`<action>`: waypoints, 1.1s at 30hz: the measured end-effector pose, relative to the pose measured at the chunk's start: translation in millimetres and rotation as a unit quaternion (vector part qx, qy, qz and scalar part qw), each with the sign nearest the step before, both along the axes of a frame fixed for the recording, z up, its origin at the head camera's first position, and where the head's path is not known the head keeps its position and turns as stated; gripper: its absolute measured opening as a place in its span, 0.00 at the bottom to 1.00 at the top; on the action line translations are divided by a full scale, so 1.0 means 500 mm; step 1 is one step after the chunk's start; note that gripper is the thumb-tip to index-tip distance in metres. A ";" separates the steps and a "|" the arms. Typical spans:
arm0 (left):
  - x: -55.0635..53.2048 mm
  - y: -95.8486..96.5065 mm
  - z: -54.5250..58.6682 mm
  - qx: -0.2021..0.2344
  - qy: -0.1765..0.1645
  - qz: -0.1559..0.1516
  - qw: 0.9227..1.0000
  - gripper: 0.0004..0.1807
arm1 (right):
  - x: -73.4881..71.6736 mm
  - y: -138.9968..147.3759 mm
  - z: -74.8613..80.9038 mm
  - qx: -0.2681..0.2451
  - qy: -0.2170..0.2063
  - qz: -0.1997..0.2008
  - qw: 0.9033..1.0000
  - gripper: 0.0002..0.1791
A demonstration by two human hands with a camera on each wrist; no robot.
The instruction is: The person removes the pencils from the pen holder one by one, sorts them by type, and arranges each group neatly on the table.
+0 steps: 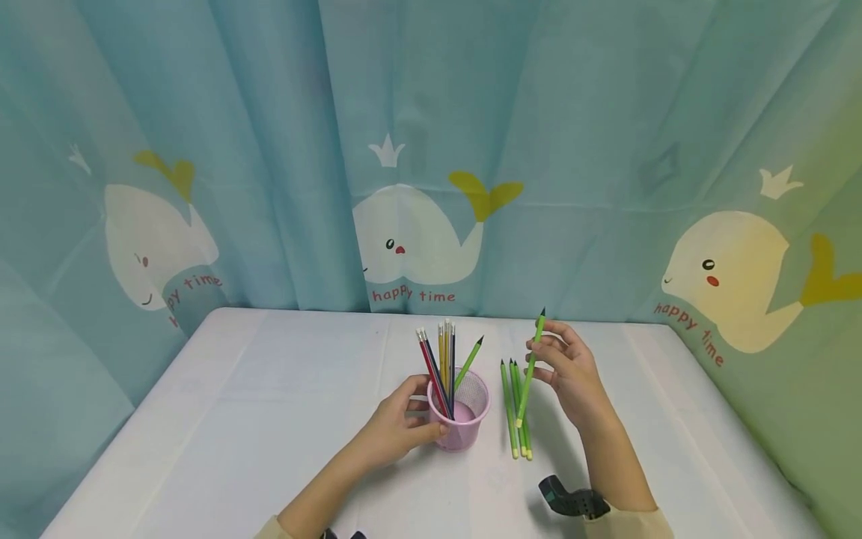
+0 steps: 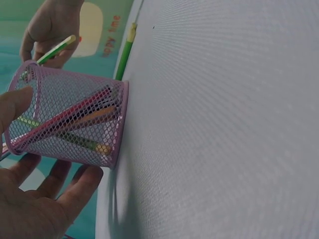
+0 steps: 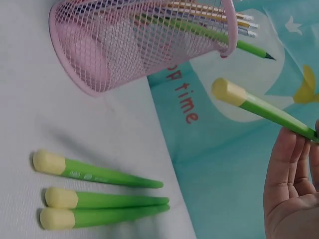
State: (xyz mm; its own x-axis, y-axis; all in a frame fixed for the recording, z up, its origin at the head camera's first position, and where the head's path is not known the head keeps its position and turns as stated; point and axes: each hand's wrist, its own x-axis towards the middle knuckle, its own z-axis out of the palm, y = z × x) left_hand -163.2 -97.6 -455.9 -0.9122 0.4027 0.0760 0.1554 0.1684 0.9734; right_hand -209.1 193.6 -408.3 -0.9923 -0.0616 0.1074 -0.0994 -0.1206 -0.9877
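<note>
A pink mesh cup (image 1: 461,418) (image 2: 70,117) (image 3: 134,42) stands on the white table (image 1: 269,419) with several pencils (image 1: 441,367) upright in it: red, dark blue, yellow and one green. My left hand (image 1: 397,427) (image 2: 35,199) grips the cup from its left side, thumb at the rim. Right of the cup, my right hand (image 1: 572,374) (image 3: 294,194) pinches a green pencil (image 1: 530,368) (image 3: 264,108) (image 2: 56,50), held above the table with its tip up. Three more green pencils (image 1: 517,412) (image 3: 99,199) lie side by side on the table below it.
A blue curtain (image 1: 431,150) printed with white whales hangs close behind and around the table. A black wrist camera strap (image 1: 572,500) sits on my right forearm. The table's edges run near on the left and right.
</note>
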 end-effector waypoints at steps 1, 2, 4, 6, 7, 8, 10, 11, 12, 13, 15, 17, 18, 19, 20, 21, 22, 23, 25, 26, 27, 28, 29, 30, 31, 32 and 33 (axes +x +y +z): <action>0.000 0.000 0.000 0.000 0.001 0.000 1.000 0.36 | -0.001 0.002 -0.001 0.004 -0.004 -0.004 1.000 0.15; 0.000 0.000 0.000 0.000 0.002 0.000 1.000 0.36 | -0.003 0.004 -0.003 0.007 -0.009 -0.008 1.000 0.15; -0.001 0.000 0.001 0.001 0.002 0.000 1.000 0.36 | -0.005 0.007 -0.006 0.015 -0.019 -0.019 1.000 0.16; -0.001 0.000 0.002 0.002 0.001 -0.001 1.000 0.36 | -0.007 0.010 -0.011 0.023 -0.028 -0.027 0.999 0.16; -0.001 0.000 0.002 0.001 0.001 -0.001 1.000 0.36 | -0.008 0.011 -0.013 0.026 -0.033 -0.030 0.999 0.16; -0.001 0.000 0.003 0.001 0.001 -0.001 1.000 0.36 | -0.009 0.013 -0.016 0.028 -0.039 -0.033 0.998 0.15; -0.001 0.001 0.004 0.000 0.000 -0.002 1.000 0.36 | -0.010 0.017 -0.020 0.032 -0.050 -0.042 0.997 0.16; -0.001 0.001 0.005 0.001 0.000 -0.003 1.000 0.36 | -0.011 0.018 -0.023 0.034 -0.056 -0.046 0.997 0.16; -0.002 0.002 0.006 0.002 0.000 -0.003 1.000 0.36 | -0.012 0.020 -0.025 0.036 -0.062 -0.050 0.996 0.16; -0.002 0.002 0.006 0.002 0.000 -0.003 1.000 0.36 | -0.013 0.021 -0.027 0.039 -0.069 -0.053 0.995 0.16; -0.001 0.003 0.008 0.005 -0.001 -0.002 1.000 0.36 | -0.015 0.024 -0.032 0.045 -0.080 -0.059 0.994 0.17; -0.001 0.003 0.008 0.003 -0.002 -0.001 1.000 0.36 | -0.018 0.025 -0.037 0.054 -0.091 -0.065 0.992 0.18; -0.001 0.003 0.008 0.002 -0.002 0.000 1.000 0.36 | -0.019 0.025 -0.040 0.057 -0.095 -0.067 0.992 0.18; -0.001 0.003 0.007 0.001 -0.001 0.000 1.000 0.36 | -0.021 0.026 -0.043 0.062 -0.099 -0.070 0.991 0.19; -0.001 0.002 0.007 0.001 -0.001 0.000 1.000 0.36 | -0.022 0.026 -0.046 0.068 -0.103 -0.075 0.990 0.19; -0.001 0.002 0.007 0.000 -0.001 -0.001 1.000 0.36 | -0.024 0.026 -0.048 0.076 -0.107 -0.080 0.988 0.20; 0.000 0.001 0.006 0.000 -0.002 -0.001 1.000 0.36 | -0.025 0.026 -0.051 0.083 -0.111 -0.085 0.987 0.21; 0.000 0.001 0.007 0.001 -0.004 -0.001 1.000 0.36 | -0.026 0.026 -0.053 0.094 -0.113 -0.088 0.985 0.22; 0.000 0.001 0.007 0.004 -0.004 -0.001 1.000 0.36 | -0.028 0.025 -0.056 0.122 -0.122 -0.097 0.980 0.23; 0.001 0.001 0.008 0.005 -0.004 -0.001 1.000 0.36 | -0.029 0.025 -0.057 0.138 -0.125 -0.100 0.977 0.24; 0.001 0.001 0.008 0.006 -0.005 0.000 1.000 0.36 | -0.029 0.024 -0.058 0.152 -0.130 -0.102 0.974 0.25; 0.001 0.001 0.008 0.006 -0.006 0.001 1.000 0.35 | -0.030 0.023 -0.060 0.165 -0.132 -0.101 0.972 0.25; 0.002 0.001 0.008 0.007 -0.006 0.001 1.000 0.35 | -0.030 0.022 -0.062 0.178 -0.136 -0.100 0.969 0.25; 0.002 0.000 0.008 0.007 -0.006 0.001 1.000 0.35 | -0.031 0.021 -0.064 0.186 -0.141 -0.099 0.967 0.25; 0.002 0.000 0.008 0.008 -0.006 0.001 1.000 0.35 | -0.031 0.020 -0.065 0.194 -0.144 -0.096 0.966 0.25; 0.002 0.000 0.007 0.007 -0.008 0.002 1.000 0.35 | -0.032 0.020 -0.067 0.198 -0.148 -0.093 0.965 0.25; 0.002 0.000 0.006 0.006 -0.010 0.002 1.000 0.35 | -0.032 0.019 -0.068 0.202 -0.153 -0.091 0.963 0.24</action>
State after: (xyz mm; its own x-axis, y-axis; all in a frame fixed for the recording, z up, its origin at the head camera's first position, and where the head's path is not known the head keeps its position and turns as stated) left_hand -162.0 -97.6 -452.7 -0.9151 0.3981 0.0633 0.1358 0.1567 0.9783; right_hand -225.3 203.3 -442.5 -0.9722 0.1408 -0.1871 0.2197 0.2724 -0.9367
